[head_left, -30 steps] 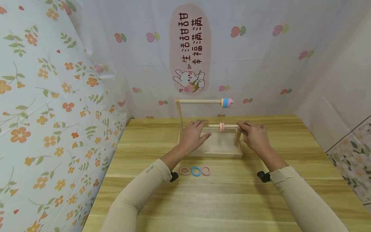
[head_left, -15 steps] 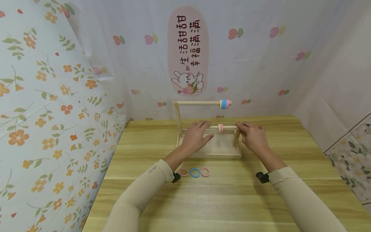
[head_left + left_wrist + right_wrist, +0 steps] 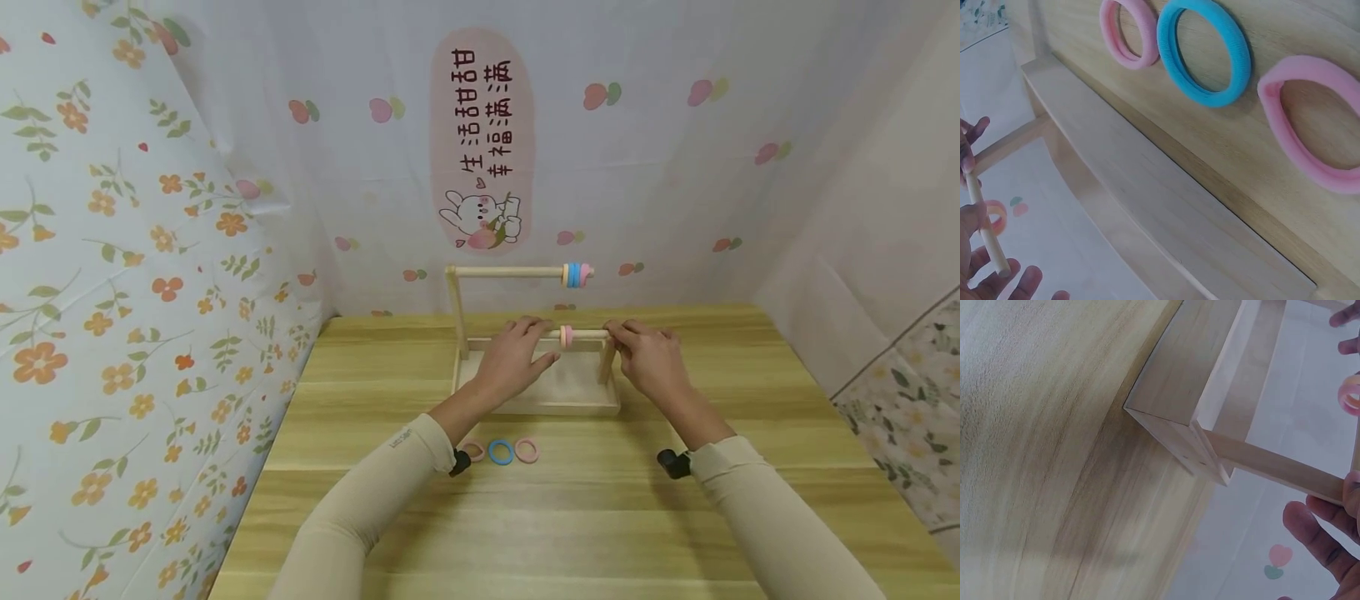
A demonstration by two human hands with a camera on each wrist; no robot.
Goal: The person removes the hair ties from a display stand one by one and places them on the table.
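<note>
A wooden rack point(image 3: 615, 406) with two rods and a tray base stands on the table. My right hand point(image 3: 647, 357) grips the top of its right post point(image 3: 1285, 472), where the lower rod point(image 3: 592, 333) joins. My left hand point(image 3: 513, 362) is at the rod's free end, fingers extended and thumb spread. Its fingertips reach close to a pink and a peach hair tie point(image 3: 566, 337) threaded on the rod. In the left wrist view the rod point(image 3: 994, 250) passes between thumb and fingers, beside those hair ties point(image 3: 999, 219).
The upper rod point(image 3: 502, 272) carries several yellow, blue and pink hair ties point(image 3: 575, 275) near its free end. In front of the tray lie a blue hair tie point(image 3: 501, 452) and two pink hair ties point(image 3: 527, 451) in a row. A patterned cloth point(image 3: 660, 192) hangs behind the table.
My left hand has moved right along the lower rod, its fingertips now nearer the pink and peach hair ties. My right hand keeps its grip. The head view has shifted slightly.
</note>
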